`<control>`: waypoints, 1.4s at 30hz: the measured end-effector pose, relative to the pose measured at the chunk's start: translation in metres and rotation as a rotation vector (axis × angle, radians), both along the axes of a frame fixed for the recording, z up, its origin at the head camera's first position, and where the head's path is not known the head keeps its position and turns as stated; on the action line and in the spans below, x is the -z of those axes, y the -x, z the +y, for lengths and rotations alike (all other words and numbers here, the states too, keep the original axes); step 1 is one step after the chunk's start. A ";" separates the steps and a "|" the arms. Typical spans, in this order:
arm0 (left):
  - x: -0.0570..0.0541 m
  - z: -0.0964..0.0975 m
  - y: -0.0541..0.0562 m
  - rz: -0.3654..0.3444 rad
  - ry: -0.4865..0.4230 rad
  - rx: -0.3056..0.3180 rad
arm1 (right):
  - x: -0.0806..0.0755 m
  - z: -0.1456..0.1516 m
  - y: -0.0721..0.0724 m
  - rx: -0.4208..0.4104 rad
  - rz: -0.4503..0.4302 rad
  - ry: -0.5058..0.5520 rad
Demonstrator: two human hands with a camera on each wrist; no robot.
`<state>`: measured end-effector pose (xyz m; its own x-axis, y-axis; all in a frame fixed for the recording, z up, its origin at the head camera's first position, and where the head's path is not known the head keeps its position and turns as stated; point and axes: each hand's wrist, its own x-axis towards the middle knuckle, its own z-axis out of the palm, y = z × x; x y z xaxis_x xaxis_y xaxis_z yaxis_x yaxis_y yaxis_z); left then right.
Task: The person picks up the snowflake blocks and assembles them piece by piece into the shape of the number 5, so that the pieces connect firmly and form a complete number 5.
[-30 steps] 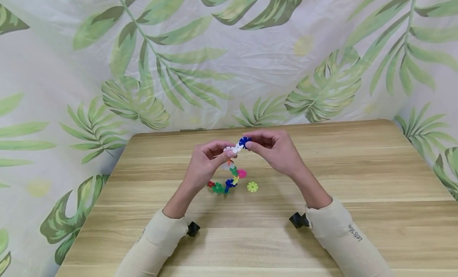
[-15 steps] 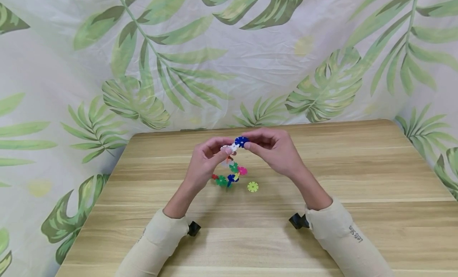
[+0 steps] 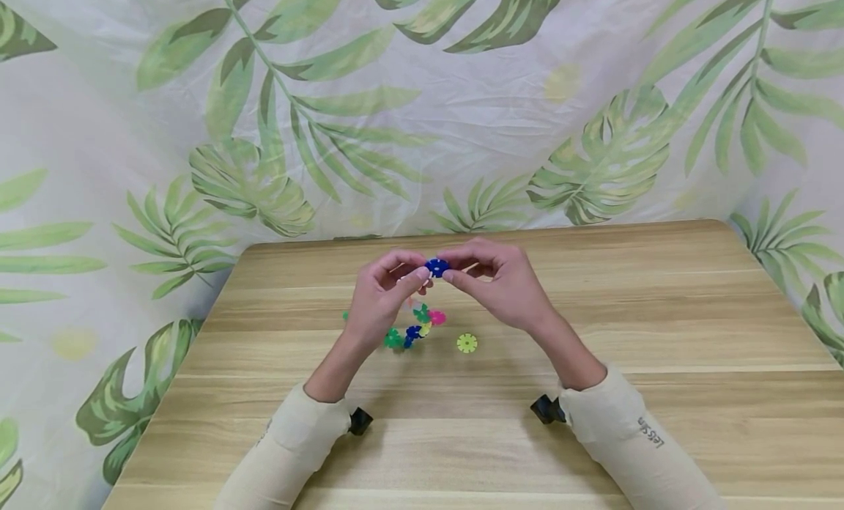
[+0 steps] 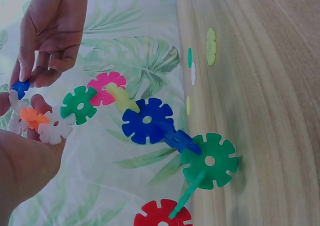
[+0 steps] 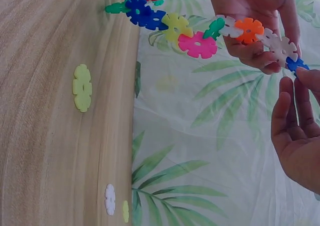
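My right hand (image 3: 504,283) pinches a blue notched disc (image 3: 437,267) between thumb and fingers. My left hand (image 3: 382,294) holds the white end of a chain of interlocking discs, its thumb tip at the blue disc's edge. In the right wrist view, the blue disc meets a white disc (image 5: 284,49), with an orange disc (image 5: 249,30) farther along. Below the left hand hang green, pink (image 4: 106,88), yellow and blue discs (image 4: 147,121). A larger-looking green disc (image 4: 210,161) and a red disc (image 4: 162,215) come last, low over the table.
On the wooden table (image 3: 659,312), a loose yellow-green disc (image 3: 467,343) lies right of the chain. Loose white (image 5: 110,199) and yellow discs (image 5: 125,211) show farther off in the right wrist view. A leaf-print cloth (image 3: 369,129) hangs behind the table.
The blue disc has moved left to the left hand's thumb and turned flatter to the head view. My right hand followed it slightly left. The hanging chain swung about, ending farther left.
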<state>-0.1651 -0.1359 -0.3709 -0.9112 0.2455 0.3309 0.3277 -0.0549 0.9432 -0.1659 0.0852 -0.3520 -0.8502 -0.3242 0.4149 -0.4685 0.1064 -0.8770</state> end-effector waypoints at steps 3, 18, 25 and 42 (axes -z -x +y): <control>0.000 0.000 0.000 0.010 -0.005 -0.012 | -0.001 -0.001 0.000 0.008 0.002 -0.021; -0.001 -0.005 0.001 0.008 -0.079 -0.077 | 0.007 0.020 0.010 0.005 -0.093 -0.219; -0.003 -0.004 0.003 0.024 -0.087 -0.064 | 0.042 0.030 0.022 -0.122 -0.111 -0.423; -0.004 -0.012 0.004 0.006 -0.075 -0.079 | 0.076 0.033 0.031 -0.347 -0.168 -0.657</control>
<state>-0.1692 -0.1480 -0.3670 -0.9246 0.1476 0.3512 0.3395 -0.0990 0.9354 -0.1964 0.1177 -0.4285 -0.6890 -0.7202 -0.0815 -0.4365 0.5022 -0.7465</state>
